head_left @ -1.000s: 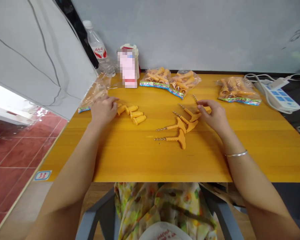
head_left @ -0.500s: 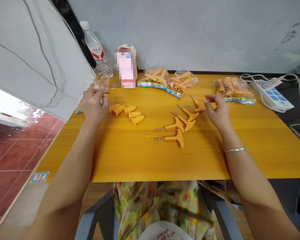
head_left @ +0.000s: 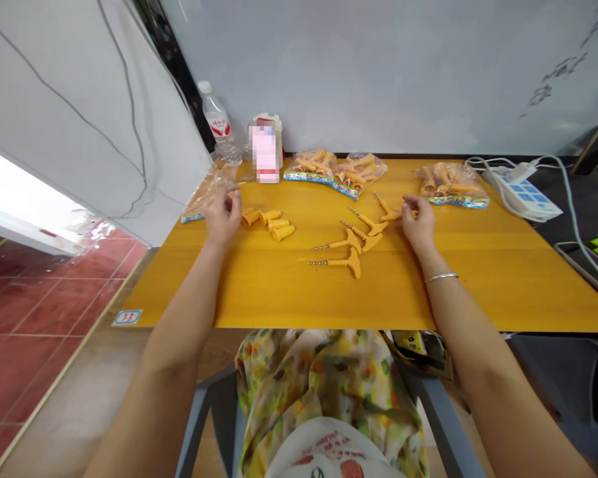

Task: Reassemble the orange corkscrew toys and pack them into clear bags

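Observation:
My left hand [head_left: 222, 216] hovers with its fingers apart, holding nothing, just left of several orange plastic caps [head_left: 272, 222]. An emptied transparent bag [head_left: 210, 190] lies beyond it. My right hand [head_left: 418, 222] is low over the orange handle of a corkscrew [head_left: 385, 212], fingertips beside it; contact is hard to judge. Three more T-handled corkscrews with metal spirals [head_left: 335, 264] lie to its left, pointing left. Three transparent bags of orange parts [head_left: 452, 184] sit along the table's far side.
The yellow wooden table [head_left: 418, 299] ends at a wall behind. A water bottle [head_left: 218, 121] and a pixelated box [head_left: 266, 154] stand at the back left. A power strip [head_left: 523, 196] with cables lies right of the table. My patterned lap lies below the front edge.
The view has shifted, so the table looks smaller and farther off. My left hand has come down nearer the caps, and my right hand has lowered toward the corkscrew handle.

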`<state>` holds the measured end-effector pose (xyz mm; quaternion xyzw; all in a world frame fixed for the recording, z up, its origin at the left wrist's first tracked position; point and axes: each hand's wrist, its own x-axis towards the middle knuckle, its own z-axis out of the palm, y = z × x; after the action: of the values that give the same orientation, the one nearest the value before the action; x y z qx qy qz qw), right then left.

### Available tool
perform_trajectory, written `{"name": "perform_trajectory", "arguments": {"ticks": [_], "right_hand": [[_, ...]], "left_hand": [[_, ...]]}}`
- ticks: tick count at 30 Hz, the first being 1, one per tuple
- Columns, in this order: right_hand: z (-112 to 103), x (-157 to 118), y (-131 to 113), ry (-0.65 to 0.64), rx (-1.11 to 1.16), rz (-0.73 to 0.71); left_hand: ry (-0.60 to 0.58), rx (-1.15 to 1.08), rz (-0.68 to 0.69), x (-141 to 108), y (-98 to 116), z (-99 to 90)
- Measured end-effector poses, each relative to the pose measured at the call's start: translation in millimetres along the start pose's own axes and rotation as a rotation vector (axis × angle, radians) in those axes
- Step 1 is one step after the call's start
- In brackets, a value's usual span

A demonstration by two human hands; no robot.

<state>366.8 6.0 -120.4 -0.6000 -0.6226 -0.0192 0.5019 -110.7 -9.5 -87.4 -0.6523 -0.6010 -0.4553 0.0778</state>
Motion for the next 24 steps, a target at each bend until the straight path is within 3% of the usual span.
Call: {"name": "perform_trajectory", "arguments": {"ticks": [7, 10, 13, 16, 18, 21, 24], "right_hand": [[2.3, -19.5, -8.8, 0.095, 0.140, 0.018], [-1.3, -32.5, -19.9, 0.108, 0.153, 0.014], [-7.4, -58.0, -45.7, 0.068, 0.177, -0.034], [-15.2, -92.8, -84.4, -0.049, 0.168, -0.179], [-20.6, -114.1, -110.1, -0.209, 0.046, -0.360], [-26.1, -133.9, -135.4, -0.394, -0.175, -0.515], [-27.9, -139.9, -142.9, -0.450, -0.235, -0.548]], "left_hand": [[0.045, -0.078, -0.028, -40.6, 14.9, -4.4], [-0.030, -0.049, -0.015, -65.0, 28.4, -10.3], [-0.123, 0.028, 0.059, -84.3, 48.0, -15.1], [-0.169, 0.111, 0.228, -93.8, 68.8, -16.2], [-0.256, 0.161, 0.310, -95.4, 80.3, -14.6], [-0.385, 0.220, 0.296, -94.8, 89.9, -11.1], [-0.418, 0.252, 0.246, -97.2, 91.7, -9.6]]}}
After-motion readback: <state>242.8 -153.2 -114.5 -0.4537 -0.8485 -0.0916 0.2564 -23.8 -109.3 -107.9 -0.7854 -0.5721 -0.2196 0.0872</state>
